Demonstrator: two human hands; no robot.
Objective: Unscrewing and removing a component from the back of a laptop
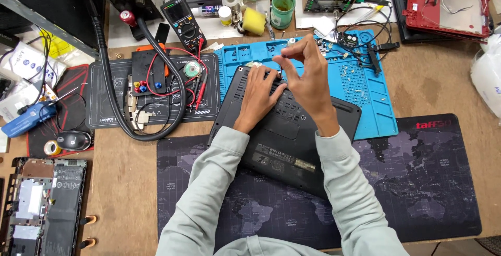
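Note:
A black laptop (292,141) lies upside down, tilted, partly on a blue work mat (365,99) and partly on a dark desk mat (428,183) printed with a world map. My left hand (259,95) rests flat on the laptop's underside near its far edge, fingers spread. My right hand (305,73) is raised just above that far edge, with thumb and forefinger pinched together on something too small to make out. Both arms wear pale grey sleeves.
A black mat (104,94) with a hose, red leads and small parts lies to the left. Behind it stand a multimeter (183,22) and a green cup (283,10). A red laptop shell (449,3) sits far right, an opened laptop (44,204) near left.

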